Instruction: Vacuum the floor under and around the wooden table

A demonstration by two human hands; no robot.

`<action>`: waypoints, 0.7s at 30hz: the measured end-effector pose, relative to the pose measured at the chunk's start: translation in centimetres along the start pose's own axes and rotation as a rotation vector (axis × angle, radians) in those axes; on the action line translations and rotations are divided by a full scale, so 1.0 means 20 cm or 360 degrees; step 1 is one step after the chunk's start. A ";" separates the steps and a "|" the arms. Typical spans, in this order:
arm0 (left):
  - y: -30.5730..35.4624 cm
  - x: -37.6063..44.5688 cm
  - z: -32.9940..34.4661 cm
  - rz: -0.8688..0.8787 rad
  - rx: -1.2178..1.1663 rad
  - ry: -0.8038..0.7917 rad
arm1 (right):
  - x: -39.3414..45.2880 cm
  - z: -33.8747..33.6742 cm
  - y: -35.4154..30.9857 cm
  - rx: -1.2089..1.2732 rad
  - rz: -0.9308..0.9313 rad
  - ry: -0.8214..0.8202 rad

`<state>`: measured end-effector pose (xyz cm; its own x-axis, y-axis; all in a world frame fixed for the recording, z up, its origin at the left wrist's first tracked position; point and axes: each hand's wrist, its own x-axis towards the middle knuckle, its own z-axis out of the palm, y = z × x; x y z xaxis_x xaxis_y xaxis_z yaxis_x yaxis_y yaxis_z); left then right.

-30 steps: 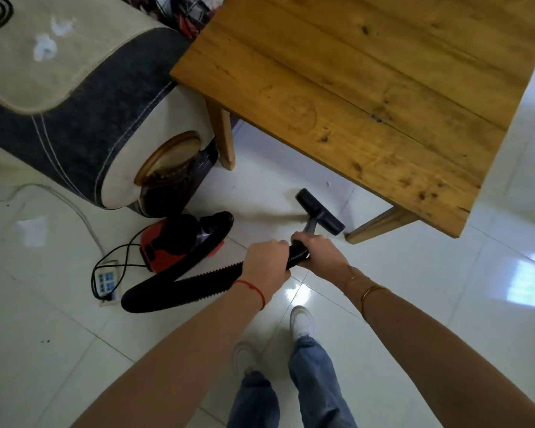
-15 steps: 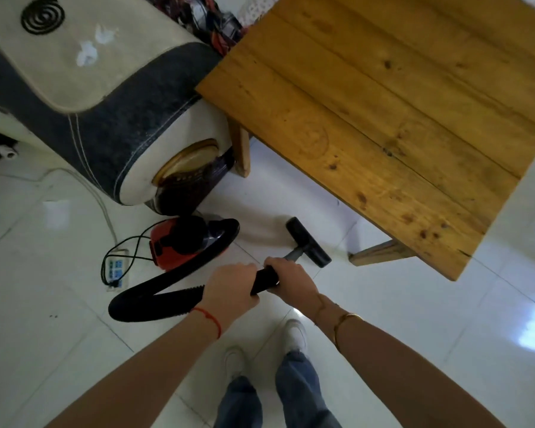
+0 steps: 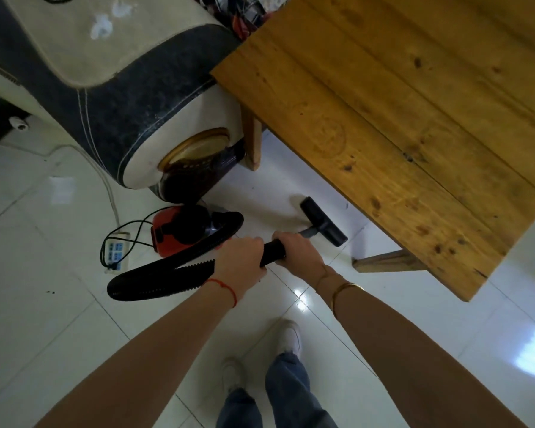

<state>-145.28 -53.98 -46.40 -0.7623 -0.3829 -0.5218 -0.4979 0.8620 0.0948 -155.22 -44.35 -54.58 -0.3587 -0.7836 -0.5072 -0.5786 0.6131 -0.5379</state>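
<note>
The wooden table [image 3: 399,125] fills the upper right, its near corner over the white tiled floor [image 3: 59,319]. A black vacuum nozzle [image 3: 323,220] rests on the tiles just in front of the table's edge, between two table legs. My right hand [image 3: 297,253] grips the black wand right behind the nozzle. My left hand [image 3: 240,262] grips the ribbed black hose [image 3: 167,276] a little further back. The hose loops left and back to the red and black vacuum body [image 3: 179,228].
A cream and dark blue sofa arm [image 3: 121,97] stands at upper left, close to the far table leg [image 3: 252,143]. A power strip [image 3: 115,250] with black cord lies left of the vacuum. The near table leg [image 3: 383,261] slants at right. My feet [image 3: 288,338] stand below.
The view has shifted, so the table and sofa sit further right and lower. The nozzle has stayed on the tiles by the table's edge, and both hands keep the same hold.
</note>
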 end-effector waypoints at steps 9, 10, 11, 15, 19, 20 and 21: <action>-0.02 0.11 0.02 -0.0121 -0.0077 0.0076 | 0.20 -0.08 0.03 -0.0114 -0.0214 -0.0022; -0.04 0.10 0.02 -0.0140 -0.0084 0.0080 | 0.21 -0.08 0.01 -0.0116 -0.0237 -0.0025; -0.06 0.09 0.02 -0.0157 -0.0085 0.0088 | 0.22 -0.07 -0.01 -0.0118 -0.0257 -0.0034; -0.16 0.00 0.03 -0.0180 -0.0072 0.0084 | 0.19 -0.01 -0.11 -0.0103 -0.0315 -0.0068; -0.24 -0.12 0.04 -0.0128 -0.0035 0.0032 | 0.10 0.08 -0.21 -0.0062 -0.0340 -0.0081; -0.26 -0.15 0.04 -0.0111 -0.0026 0.0022 | 0.08 0.11 -0.23 -0.0046 -0.0337 -0.0079; -0.28 -0.19 0.05 -0.0090 -0.0013 0.0013 | 0.05 0.13 -0.25 -0.0031 -0.0328 -0.0076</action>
<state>-139.25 -56.98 -45.84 -0.7362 -0.4336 -0.5197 -0.5437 0.8361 0.0726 -150.70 -47.89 -54.15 -0.1964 -0.8863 -0.4195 -0.6503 0.4379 -0.6208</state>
